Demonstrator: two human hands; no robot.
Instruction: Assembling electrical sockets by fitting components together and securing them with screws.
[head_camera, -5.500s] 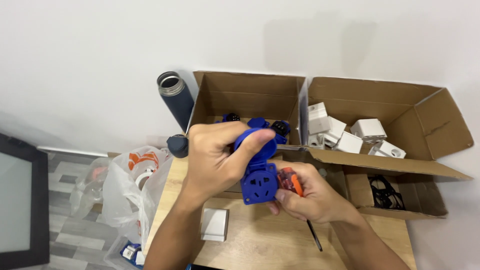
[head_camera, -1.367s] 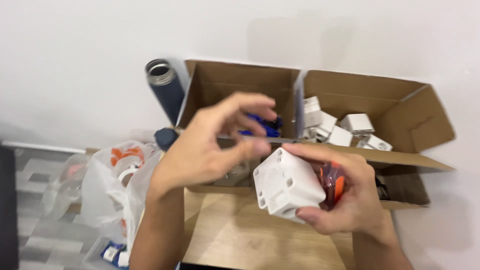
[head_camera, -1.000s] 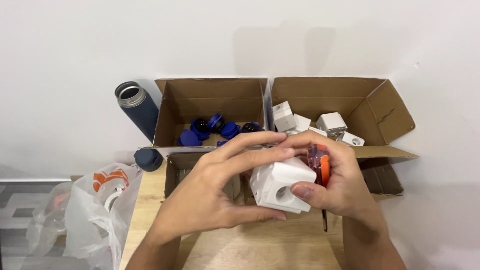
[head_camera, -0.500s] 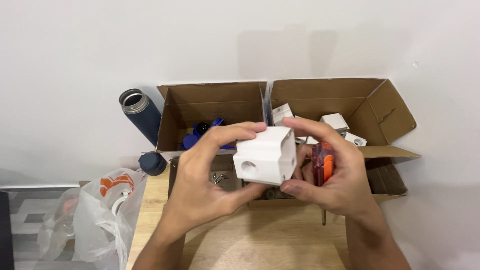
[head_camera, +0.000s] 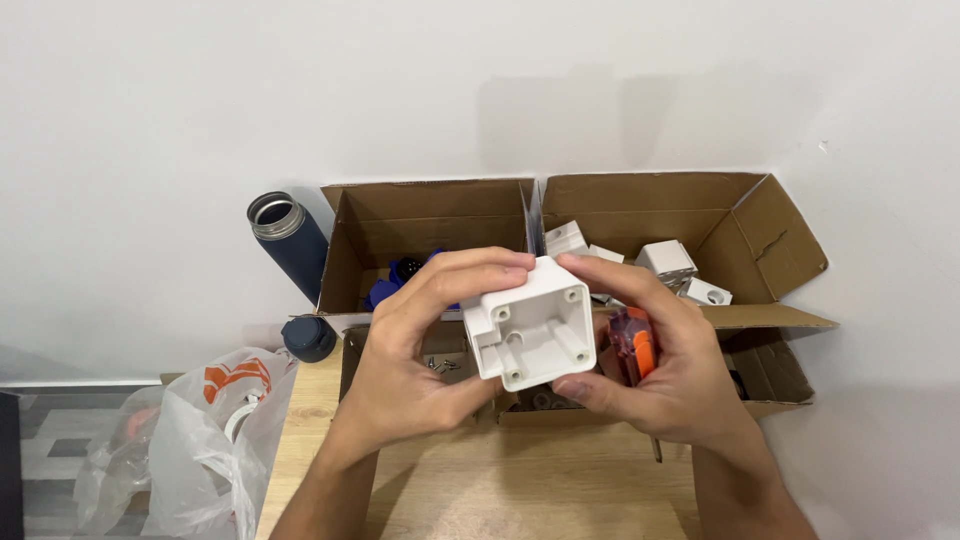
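A white, square moulded-plastic housing (head_camera: 530, 335) is held at the centre of the frame, above the wooden tabletop (head_camera: 480, 490), its open hollow side turned toward the camera. It is clasped from both sides: the left hand (head_camera: 420, 365) is wrapped around its left edge, and the right hand (head_camera: 660, 365) closes on its right edge while an orange-handled tool (head_camera: 635, 345) is also pinched against the palm. Neither hand is nearer; the housing sits between them. Two open cardboard boxes are counted behind: the left box (head_camera: 430, 215) with blue parts, the right box (head_camera: 690, 205) with about five white housings. One dark blue bottle (head_camera: 290, 245) stands at upper left.
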